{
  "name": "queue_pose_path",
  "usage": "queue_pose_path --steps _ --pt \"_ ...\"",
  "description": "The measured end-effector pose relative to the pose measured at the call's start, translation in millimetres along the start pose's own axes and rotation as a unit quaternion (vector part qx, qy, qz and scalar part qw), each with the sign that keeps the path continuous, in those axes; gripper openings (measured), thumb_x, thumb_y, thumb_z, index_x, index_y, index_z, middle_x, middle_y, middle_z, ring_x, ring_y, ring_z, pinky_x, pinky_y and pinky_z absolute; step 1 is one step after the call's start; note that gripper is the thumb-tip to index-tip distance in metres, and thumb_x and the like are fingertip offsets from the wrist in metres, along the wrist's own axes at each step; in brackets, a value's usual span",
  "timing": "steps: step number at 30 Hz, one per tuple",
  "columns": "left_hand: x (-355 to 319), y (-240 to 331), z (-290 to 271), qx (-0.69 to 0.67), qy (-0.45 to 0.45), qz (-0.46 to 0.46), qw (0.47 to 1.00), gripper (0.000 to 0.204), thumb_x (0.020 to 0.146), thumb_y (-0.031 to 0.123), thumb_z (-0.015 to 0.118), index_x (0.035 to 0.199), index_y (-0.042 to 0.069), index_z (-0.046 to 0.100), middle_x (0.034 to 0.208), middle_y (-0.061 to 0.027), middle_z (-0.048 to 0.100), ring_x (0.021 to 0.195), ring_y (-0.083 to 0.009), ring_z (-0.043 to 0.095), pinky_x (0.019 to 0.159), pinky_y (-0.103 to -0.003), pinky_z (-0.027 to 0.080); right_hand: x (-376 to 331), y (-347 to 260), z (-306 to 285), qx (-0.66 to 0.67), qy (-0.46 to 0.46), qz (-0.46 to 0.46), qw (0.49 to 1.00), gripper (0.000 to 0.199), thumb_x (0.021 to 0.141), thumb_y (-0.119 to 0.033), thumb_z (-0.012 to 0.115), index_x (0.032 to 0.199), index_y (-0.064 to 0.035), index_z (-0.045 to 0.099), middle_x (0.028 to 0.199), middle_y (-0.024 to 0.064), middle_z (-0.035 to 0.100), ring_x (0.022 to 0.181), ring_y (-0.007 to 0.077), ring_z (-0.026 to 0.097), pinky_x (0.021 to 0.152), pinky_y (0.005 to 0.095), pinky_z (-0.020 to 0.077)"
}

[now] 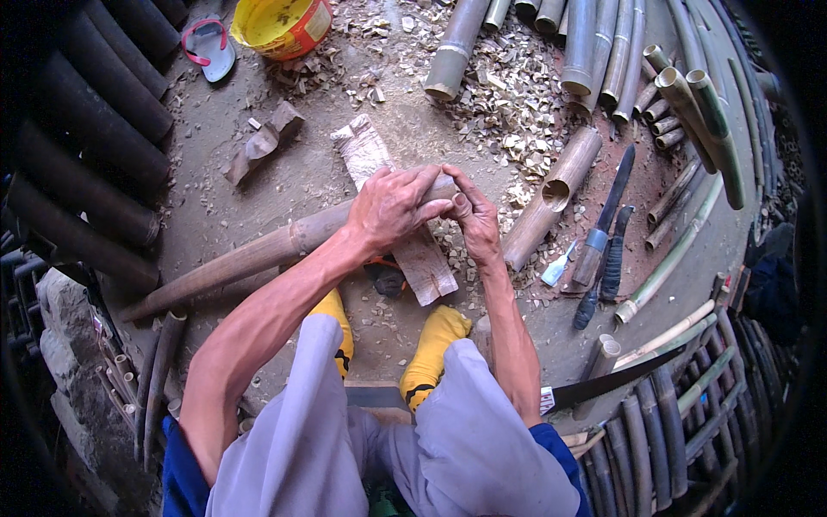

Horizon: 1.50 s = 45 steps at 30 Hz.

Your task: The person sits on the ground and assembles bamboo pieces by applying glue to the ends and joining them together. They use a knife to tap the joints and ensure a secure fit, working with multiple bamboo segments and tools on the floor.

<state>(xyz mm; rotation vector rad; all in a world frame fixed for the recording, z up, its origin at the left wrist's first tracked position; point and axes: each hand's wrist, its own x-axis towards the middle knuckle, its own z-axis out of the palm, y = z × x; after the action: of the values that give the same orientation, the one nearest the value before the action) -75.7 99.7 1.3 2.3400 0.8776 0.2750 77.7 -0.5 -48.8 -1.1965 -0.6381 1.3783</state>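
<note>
Landmark: we place everything from the wooden chopping block (398, 211), the pale split slab lying on the dirt floor ahead of our feet.
Bamboo pole: the long brown bamboo pole (258, 254) lies across the block, its thick end over the block and under our hands.
Left hand: our left hand (392, 207) is closed over the top of the pole's end, right above the block.
Right hand: our right hand (474, 220) curls around the same end, fingers bent, touching the left hand.
Right of the block: a short hollow bamboo section (551, 194) lies just beside it, and past that a blue-handled machete (603, 220) and a dark-handled knife (613, 258).
Beyond the block: pale wood chips (508, 95) cover the ground, with green bamboo tubes (594, 43) stacked behind them.
Far left of the block: a yellow bucket (280, 24) and a sandal (207, 45) sit near dark pipes.
Near side of the block: our yellow-socked feet (435, 349) and a saw blade (603, 383) under our right forearm.
Hidden: our hands cover the pole's end, so we cannot tell its cut face; whether a tool sits under the fingers is unclear.
Axis: the pole runs from the block down and to the left, tapering towards its far tip.
</note>
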Motion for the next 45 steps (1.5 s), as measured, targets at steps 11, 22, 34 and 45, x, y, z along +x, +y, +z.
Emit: queue_pose_path --steps 11,22,34,45 --pt "0.4 0.4 1.2 0.007 0.013 0.004 1.000 0.056 0.084 0.045 0.065 0.125 0.007 0.057 0.093 -0.0105 0.068 0.082 -0.0252 0.066 0.074 -0.036 0.047 0.6 -1.6 0.1 -0.004 0.000 -0.009 1.000 0.051 0.095 -0.032 0.059 0.138 -0.0072 0.050 0.113 0.0016 0.063 0.088 0.0085 0.061 0.078 0.0250 0.0533" --pt "-0.3 -2.2 2.5 -0.001 0.027 0.015 1.000 0.057 0.084 0.045 0.065 0.126 0.008 0.056 0.093 -0.0095 0.067 0.083 -0.0251 0.065 0.074 -0.036 0.047 0.6 -2.4 -0.4 0.005 -0.019 -0.007 1.000 0.050 0.096 -0.029 0.059 0.138 -0.0054 0.048 0.118 0.0037 0.062 0.086 0.0066 0.061 0.075 0.0235 0.0530" --pt "-36.4 -4.5 -23.9 0.007 0.069 -0.067 0.995 0.064 0.073 0.041 0.077 0.124 0.008 0.058 0.114 -0.0119 0.064 0.106 -0.0299 0.060 0.093 -0.042 0.045 1.7 -4.1 5.6 -0.016 0.015 -0.016 1.000 0.050 0.093 -0.036 0.060 0.136 -0.0097 0.053 0.125 0.0046 0.060 0.099 0.0128 0.059 0.081 0.0269 0.0520" --pt "-145.6 -60.0 -61.7 0.058 0.007 -0.189 0.980 0.070 0.063 0.024 0.083 0.125 0.009 0.055 0.115 -0.0127 0.062 0.110 -0.0325 0.057 0.096 -0.042 0.042 -10.4 -23.5 2.6 -0.214 0.085 -0.042 0.972 0.049 0.097 -0.023 0.055 0.142 -0.0076 0.043 0.132 0.0111 0.054 0.098 0.0159 0.059 0.083 0.0295 0.0531"
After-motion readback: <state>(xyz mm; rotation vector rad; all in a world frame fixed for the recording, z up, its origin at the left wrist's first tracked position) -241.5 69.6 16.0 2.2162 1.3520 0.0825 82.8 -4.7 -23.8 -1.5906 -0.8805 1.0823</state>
